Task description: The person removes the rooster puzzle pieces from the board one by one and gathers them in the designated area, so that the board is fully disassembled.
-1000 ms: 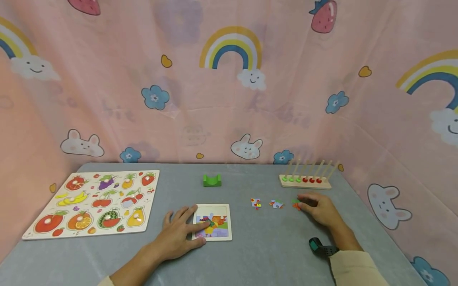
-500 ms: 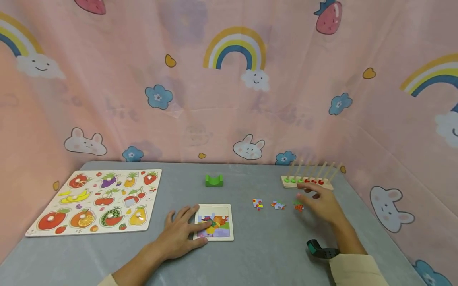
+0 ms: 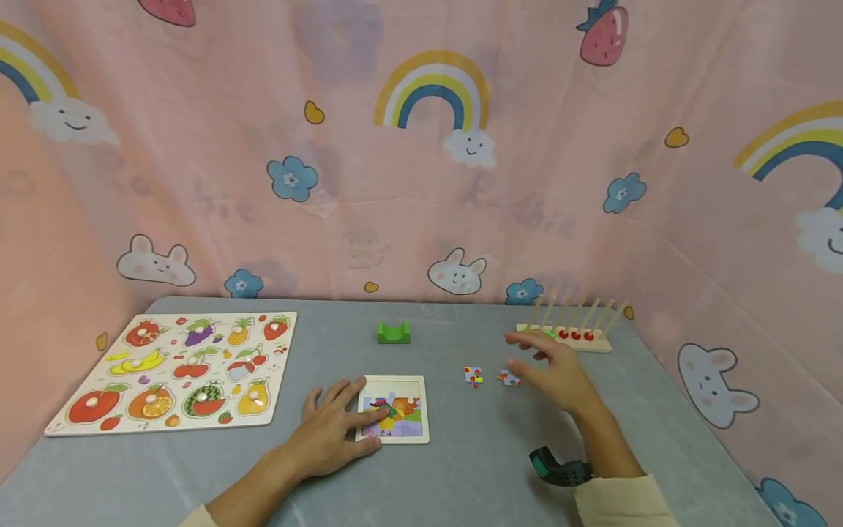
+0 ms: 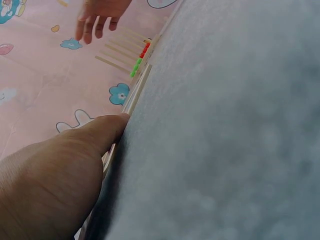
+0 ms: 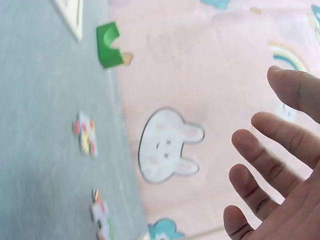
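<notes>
My left hand [image 3: 329, 432] rests on the wooden-framed jigsaw puzzle [image 3: 394, 410], fingers spread over its left side. In the left wrist view, the thumb [image 4: 102, 131] lies along the frame's edge. The puzzle's picture is partly filled, with bare wood at its top. My right hand [image 3: 556, 377] hovers above the table, holding nothing, its fingers loosely bent and apart in the right wrist view. Just left of it lies a jigsaw piece [image 3: 508, 378], with another jigsaw piece [image 3: 473, 376] farther left. A third piece seen earlier is hidden behind the right hand.
A fruit peg board [image 3: 178, 373] lies at the left of the grey table. A green curved block [image 3: 393, 333] stands at the back middle. At the back right is a wooden rack [image 3: 596, 342] with upright pegs and green and red beads. A patterned curtain hangs behind.
My right hand lets go of the rightmost jigsaw piece, rises off the table and moves left toward the middle piece. The left hand stays on the puzzle. The view shifts slightly.
</notes>
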Demonstrator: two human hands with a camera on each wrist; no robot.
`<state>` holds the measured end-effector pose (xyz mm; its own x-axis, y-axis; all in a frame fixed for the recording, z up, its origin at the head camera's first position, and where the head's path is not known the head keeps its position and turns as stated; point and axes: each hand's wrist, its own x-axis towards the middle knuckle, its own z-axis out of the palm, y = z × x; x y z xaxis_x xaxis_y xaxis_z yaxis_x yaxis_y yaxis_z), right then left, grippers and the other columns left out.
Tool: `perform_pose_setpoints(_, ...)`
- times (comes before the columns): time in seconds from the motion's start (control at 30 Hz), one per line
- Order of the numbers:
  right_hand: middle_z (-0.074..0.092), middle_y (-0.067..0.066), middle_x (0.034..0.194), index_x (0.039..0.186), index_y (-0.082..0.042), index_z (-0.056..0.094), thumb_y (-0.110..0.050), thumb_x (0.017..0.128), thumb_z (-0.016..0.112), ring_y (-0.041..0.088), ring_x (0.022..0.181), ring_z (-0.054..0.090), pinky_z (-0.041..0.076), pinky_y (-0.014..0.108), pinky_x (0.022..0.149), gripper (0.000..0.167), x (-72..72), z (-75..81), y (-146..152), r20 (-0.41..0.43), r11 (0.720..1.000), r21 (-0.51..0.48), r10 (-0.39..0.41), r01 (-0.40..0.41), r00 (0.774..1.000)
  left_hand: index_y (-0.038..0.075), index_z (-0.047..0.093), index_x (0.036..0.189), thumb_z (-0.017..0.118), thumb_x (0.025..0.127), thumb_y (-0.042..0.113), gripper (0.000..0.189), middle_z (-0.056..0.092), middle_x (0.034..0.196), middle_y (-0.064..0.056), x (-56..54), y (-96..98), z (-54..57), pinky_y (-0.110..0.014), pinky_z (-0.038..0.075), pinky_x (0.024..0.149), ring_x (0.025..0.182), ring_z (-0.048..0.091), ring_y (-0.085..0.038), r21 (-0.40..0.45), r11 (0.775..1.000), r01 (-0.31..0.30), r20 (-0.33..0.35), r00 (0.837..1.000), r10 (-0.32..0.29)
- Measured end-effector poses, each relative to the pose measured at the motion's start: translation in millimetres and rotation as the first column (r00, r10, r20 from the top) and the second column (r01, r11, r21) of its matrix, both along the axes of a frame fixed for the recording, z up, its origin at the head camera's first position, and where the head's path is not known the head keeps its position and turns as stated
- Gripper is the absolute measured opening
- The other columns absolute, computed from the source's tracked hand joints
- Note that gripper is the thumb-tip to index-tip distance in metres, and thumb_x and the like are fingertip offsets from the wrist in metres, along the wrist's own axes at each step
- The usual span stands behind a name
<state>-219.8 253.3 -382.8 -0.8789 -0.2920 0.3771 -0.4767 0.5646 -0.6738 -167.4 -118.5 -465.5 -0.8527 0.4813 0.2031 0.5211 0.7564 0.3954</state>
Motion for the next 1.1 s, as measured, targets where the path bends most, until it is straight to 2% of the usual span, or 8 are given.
perform_pose_setpoints(0.23, 0.064, 0.002, 0.117, 0.124, -0.01, 0.065, -0.015, 0.086, 0.073, 0.021, 0.106, 0.052, 0.041, 0.049, 0.084, 0.039, 1.9, 4.8, -24, -0.009, 0.998, -0.038, 0.054, -0.054, 0.998, 0.036, 0.063, 0.13, 0.064, 0.087, 0.053, 0.046, 0.033, 0.151, -0.014, 0.4, -1.0, -0.6, -0.068, 0.008, 0.098, 0.136, 0.027, -0.039, 0.009, 1.0, -0.004, 0.013, 1.0, 0.004)
perform_pose_setpoints(0.5, 0.062, 0.004, 0.12, 0.124, -0.009, 0.066, -0.019, 0.085, 0.074, 0.026, 0.107, 0.052, 0.039, 0.053, 0.086, 0.041, 2.2, 6.1, -55, 0.007, 0.991, -0.056, 0.124, -0.124, 0.992, 0.036, 0.063, 0.13, 0.063, 0.087, 0.055, 0.047, 0.034, 0.151, -0.014, 0.2, -1.0, -0.8, -0.069, 0.008, 0.098, 0.136, 0.027, -0.04, 0.01, 1.0, -0.005, 0.015, 1.0, 0.005)
perform_pose_setpoints(0.77, 0.063, 0.0, 0.118, 0.12, -0.01, 0.068, -0.019, 0.083, 0.076, 0.026, 0.104, 0.054, 0.041, 0.051, 0.084, 0.039, 1.5, -0.8, -86, -0.015, 0.982, -0.054, 0.182, -0.182, 0.983, 0.035, 0.063, 0.13, 0.065, 0.086, 0.053, 0.047, 0.036, 0.15, -0.014, -0.6, 0.0, 0.6, -0.069, 0.009, 0.099, 0.135, 0.028, -0.039, 0.017, 1.0, -0.009, 0.006, 1.0, 0.009)
perform_pose_setpoints(0.93, 0.062, 0.0, 0.118, 0.12, -0.009, 0.067, -0.018, 0.083, 0.076, 0.029, 0.105, 0.054, 0.041, 0.048, 0.084, 0.039, 2.6, -5.5, -101, 0.004, 0.977, -0.049, 0.208, -0.207, 0.978, 0.03, 0.06, 0.134, 0.065, 0.086, 0.053, 0.053, 0.035, 0.151, -0.013, -1.1, 0.1, 1.0, -0.067, 0.007, 0.099, 0.137, 0.026, -0.039, 0.019, 1.0, -0.02, 0.03, 0.999, 0.019)
perform_pose_setpoints(1.1, 0.062, 0.0, 0.118, 0.12, -0.01, 0.067, -0.021, 0.084, 0.075, 0.031, 0.105, 0.053, 0.041, 0.054, 0.085, 0.039, 3.5, -10.0, -111, 0.029, 0.972, -0.052, 0.232, -0.23, 0.972, 0.027, 0.057, 0.137, 0.065, 0.087, 0.052, 0.057, 0.036, 0.15, -0.012, -1.5, 0.9, 1.7, -0.067, 0.007, 0.1, 0.137, 0.026, -0.038, 0.026, 0.999, -0.034, 0.044, 0.998, 0.033)
